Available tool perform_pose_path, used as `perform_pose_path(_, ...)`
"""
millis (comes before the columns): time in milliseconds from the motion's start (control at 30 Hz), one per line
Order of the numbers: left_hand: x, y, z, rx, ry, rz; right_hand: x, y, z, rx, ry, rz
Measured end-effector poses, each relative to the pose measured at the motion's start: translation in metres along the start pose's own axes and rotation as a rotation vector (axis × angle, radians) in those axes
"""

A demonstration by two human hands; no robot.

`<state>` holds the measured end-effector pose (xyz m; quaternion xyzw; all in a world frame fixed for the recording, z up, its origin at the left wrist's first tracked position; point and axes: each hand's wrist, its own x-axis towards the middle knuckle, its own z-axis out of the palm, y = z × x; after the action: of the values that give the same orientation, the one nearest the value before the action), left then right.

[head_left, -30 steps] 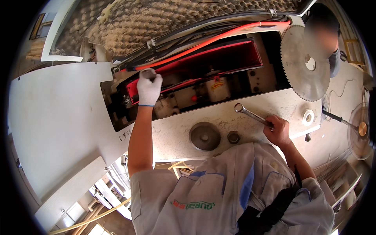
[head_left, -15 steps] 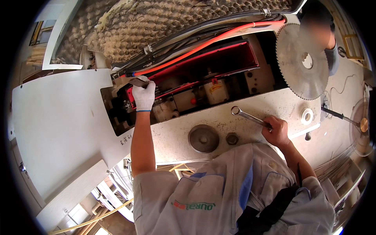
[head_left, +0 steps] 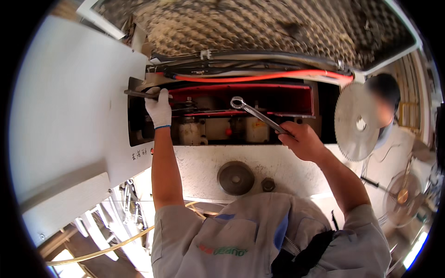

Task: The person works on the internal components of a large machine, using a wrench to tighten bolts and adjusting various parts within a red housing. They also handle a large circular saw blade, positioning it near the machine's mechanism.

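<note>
My left hand point(head_left: 159, 111), in a white knitted glove, is closed around a dark flat metal bar point(head_left: 133, 93) at the left end of the machine's open bay. The bar's free end sticks out to the left; the rest is mostly hidden by the glove. In my bare right hand point(head_left: 302, 141) is a shiny ring spanner point(head_left: 260, 116). Its ring end reaches up and left over the red-lined trough point(head_left: 278, 95), apart from the upright threaded shaft point(head_left: 189, 104) beside my gloved hand. A round metal flange point(head_left: 236, 178) and a large dark nut point(head_left: 268, 185) lie on the machine's front ledge.
A large circular saw blade point(head_left: 352, 134) stands at the right, with another person point(head_left: 385, 104) behind it. An orange hose point(head_left: 259, 75) and black cables run behind the bay. Above hangs a lid with dusty foam lining point(head_left: 259, 32). A standing fan point(head_left: 402, 197) is at right.
My right hand has raised the ring spanner from over the front ledge, up and left above the bay. My left hand has shifted slightly left with the bar, now nearly level. The view has turned.
</note>
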<state>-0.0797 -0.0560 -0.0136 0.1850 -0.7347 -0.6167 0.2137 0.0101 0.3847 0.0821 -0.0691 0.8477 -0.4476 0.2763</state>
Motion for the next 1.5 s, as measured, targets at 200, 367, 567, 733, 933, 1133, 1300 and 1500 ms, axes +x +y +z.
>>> perform_pose_path(200,-0.001,-0.009,0.016,-0.112,0.088,0.037,0.062,-0.013,0.017,0.187,-0.059,0.060)
perform_pose_path(367,-0.002,-0.011,0.012,-0.168,0.128,0.030,0.080,-0.064,0.023,0.567,0.122,-0.291)
perform_pose_path(567,-0.002,-0.005,0.012,-0.147,0.125,-0.076,0.127,-0.102,0.030,0.040,0.284,-0.408)
perform_pose_path(733,0.001,-0.009,0.009,-0.084,0.118,-0.053,0.144,-0.106,0.047,0.279,0.088,-0.276)
perform_pose_path(933,-0.023,0.010,0.025,0.208,0.068,0.072,0.160,-0.095,0.069,0.361,0.004,-0.174)
perform_pose_path(1133,-0.043,0.037,0.064,0.637,-0.458,0.343,0.173,-0.069,0.029,0.420,0.006,-0.141)
perform_pose_path(1300,-0.061,0.013,0.096,0.789,-0.636,0.597,0.208,-0.096,-0.006,0.412,-0.242,-0.195)
perform_pose_path(1500,-0.081,-0.021,0.138,0.844,-0.822,0.524,0.231,-0.119,0.055,-0.026,-0.350,-0.278)
